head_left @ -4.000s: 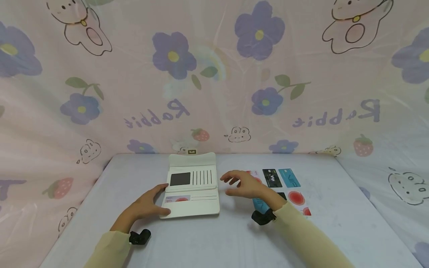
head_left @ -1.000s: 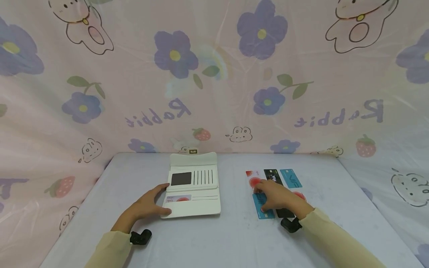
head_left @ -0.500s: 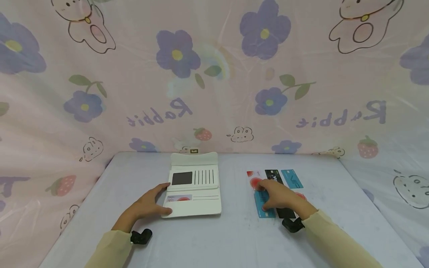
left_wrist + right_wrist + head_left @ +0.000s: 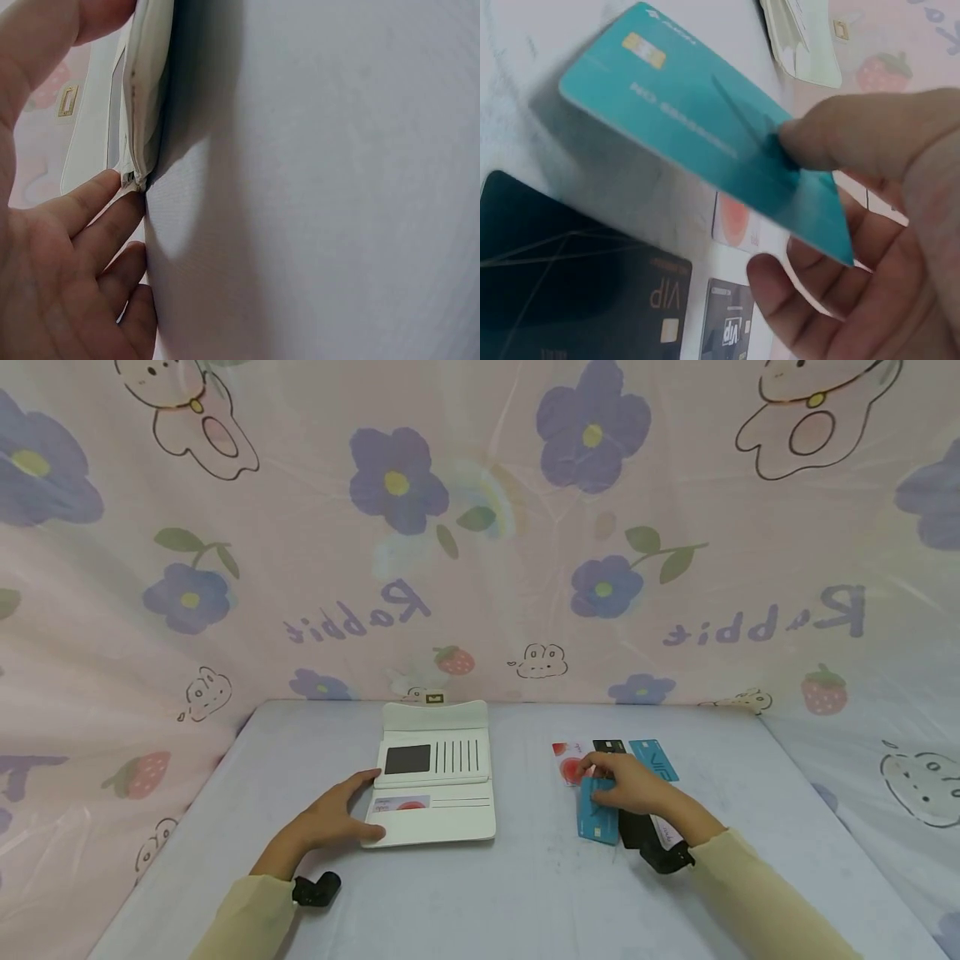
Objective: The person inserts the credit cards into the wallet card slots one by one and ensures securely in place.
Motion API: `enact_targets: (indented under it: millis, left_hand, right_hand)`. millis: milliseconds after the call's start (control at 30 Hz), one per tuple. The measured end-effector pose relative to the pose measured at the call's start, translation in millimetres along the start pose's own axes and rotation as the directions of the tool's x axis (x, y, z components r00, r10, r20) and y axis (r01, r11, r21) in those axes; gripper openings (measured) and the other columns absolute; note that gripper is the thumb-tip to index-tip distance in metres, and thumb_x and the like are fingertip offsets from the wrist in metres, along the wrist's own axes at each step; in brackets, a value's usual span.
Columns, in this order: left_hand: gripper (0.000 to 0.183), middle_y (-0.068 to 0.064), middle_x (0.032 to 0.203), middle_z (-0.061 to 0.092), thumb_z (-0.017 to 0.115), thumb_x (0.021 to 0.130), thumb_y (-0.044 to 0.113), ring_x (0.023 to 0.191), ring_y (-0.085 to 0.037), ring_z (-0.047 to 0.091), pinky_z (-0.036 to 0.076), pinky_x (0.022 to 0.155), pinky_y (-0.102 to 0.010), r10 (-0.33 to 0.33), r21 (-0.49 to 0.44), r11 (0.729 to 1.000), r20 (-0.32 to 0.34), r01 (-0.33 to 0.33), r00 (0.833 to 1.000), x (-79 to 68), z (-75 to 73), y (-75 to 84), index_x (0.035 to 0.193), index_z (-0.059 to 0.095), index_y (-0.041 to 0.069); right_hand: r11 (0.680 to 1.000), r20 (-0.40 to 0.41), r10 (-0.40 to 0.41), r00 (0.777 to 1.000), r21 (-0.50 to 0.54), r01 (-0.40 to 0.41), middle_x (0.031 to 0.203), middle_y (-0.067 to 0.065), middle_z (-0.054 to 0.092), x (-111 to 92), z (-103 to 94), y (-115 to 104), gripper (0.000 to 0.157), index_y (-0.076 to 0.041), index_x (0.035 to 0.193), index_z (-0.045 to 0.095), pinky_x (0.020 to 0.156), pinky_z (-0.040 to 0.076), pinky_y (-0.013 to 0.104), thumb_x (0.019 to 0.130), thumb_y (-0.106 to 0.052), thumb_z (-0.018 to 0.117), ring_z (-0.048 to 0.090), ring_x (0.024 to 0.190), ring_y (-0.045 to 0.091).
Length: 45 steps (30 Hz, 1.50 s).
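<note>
A white wallet point(image 4: 457, 828) lies unfolded on the table, with a pink card point(image 4: 401, 804) in one of its lower slots. My left hand point(image 4: 330, 817) rests at its left edge, thumb on the lower corner and fingertips against the side, as the left wrist view also shows. My right hand point(image 4: 630, 783) pinches a blue card point(image 4: 690, 127) between thumb and fingers. That card is tilted, its near end above the table in the right wrist view. Beneath and beside this hand lie a dark VIP card point(image 4: 592, 277) and a red-and-white card point(image 4: 567, 764).
A second blue VIP card point(image 4: 655, 760) and a black Vip card point(image 4: 609, 746) lie in the back row, the black one partly covered by my hand. Another pale card point(image 4: 666, 833) shows under the wrist. A patterned curtain point(image 4: 480, 568) stands behind the table point(image 4: 525, 902).
My right hand has moved from beside the wallet to the cards, then lifted and tilted the near-left blue card. The left hand stays at the wallet's edge.
</note>
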<state>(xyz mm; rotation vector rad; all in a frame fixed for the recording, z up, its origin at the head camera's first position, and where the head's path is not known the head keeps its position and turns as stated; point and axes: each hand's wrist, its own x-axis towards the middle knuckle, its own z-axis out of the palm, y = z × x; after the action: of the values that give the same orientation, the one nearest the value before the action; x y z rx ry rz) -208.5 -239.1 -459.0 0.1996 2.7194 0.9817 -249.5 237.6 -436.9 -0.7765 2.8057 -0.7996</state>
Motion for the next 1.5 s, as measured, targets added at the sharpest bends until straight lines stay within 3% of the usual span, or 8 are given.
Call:
enact_targets:
  millis: [233, 433, 767, 1200, 1500]
  left_hand:
    - [0.102, -0.018, 0.153, 0.034, 0.084, 0.064, 0.041, 0.141, -0.042, 0.031, 0.031, 0.108, -0.062, 0.011, -0.006, 1.0, 0.003, -0.011, 1.0, 2.3, 1.2, -3.5, 0.149, 0.033, 0.018]
    - [0.101, -0.02, 0.153, 0.034, 0.084, 0.064, 0.042, 0.141, -0.044, 0.029, 0.028, 0.109, -0.064, 0.011, -0.005, 1.0, 0.002, -0.011, 1.0, 1.6, 0.9, -3.4, 0.149, 0.035, 0.018]
    - [0.1, -0.019, 0.152, 0.035, 0.084, 0.064, 0.041, 0.14, -0.043, 0.031, 0.03, 0.107, -0.064, 0.003, -0.007, 1.0, 0.004, -0.003, 1.0, 0.9, 1.0, -2.2, 0.149, 0.034, 0.02]
    - [0.1, -0.021, 0.152, 0.035, 0.084, 0.065, 0.042, 0.14, -0.045, 0.03, 0.03, 0.107, -0.065, -0.004, -0.019, 1.0, 0.009, 0.005, 1.0, 0.9, 1.5, -3.3, 0.149, 0.034, 0.021]
    - [0.102, -0.019, 0.153, 0.034, 0.084, 0.064, 0.04, 0.141, -0.043, 0.031, 0.031, 0.108, -0.063, 0.014, -0.026, 1.0, 0.009, -0.014, 1.0, 0.6, -0.3, -1.5, 0.15, 0.033, 0.018]
  right_hand:
    - [0.997, 0.002, -0.027, 1.0, 0.074, 0.027, 0.074, -0.004, 0.054, -2, -3.7, -1, 0.022, -0.014, 0.105, 0.063, 0.055, 0.042, 0.021, 0.084, -0.007, 0.067, 0.046, 0.064, 0.007]
    - [0.989, -0.028, -0.045, 0.999, 0.137, 0.048, 0.067, -0.005, 0.051, -2, -5.4, -8, 0.018, -0.01, 0.1, 0.063, 0.051, 0.038, 0.021, 0.084, -0.006, 0.068, 0.04, 0.055, 0.003]
    - [0.994, -0.084, -0.019, 0.996, 0.105, 0.028, 0.074, -0.007, 0.057, -1, -5.5, -21, 0.014, -0.012, 0.097, 0.067, 0.055, 0.043, 0.021, 0.083, -0.011, 0.069, 0.047, 0.06, 0.004]
    - [0.978, -0.121, 0.008, 0.993, 0.207, 0.018, 0.077, -0.006, 0.062, 7, 0.1, -32, 0.013, -0.021, 0.093, 0.068, 0.056, 0.044, 0.023, 0.085, -0.01, 0.068, 0.054, 0.066, 0.008]
    - [0.963, -0.144, 0.005, 0.99, 0.269, 0.034, 0.08, -0.002, 0.065, 14, 4.7, -37, 0.008, -0.015, 0.093, 0.066, 0.06, 0.044, 0.022, 0.087, -0.013, 0.07, 0.056, 0.073, 0.009]
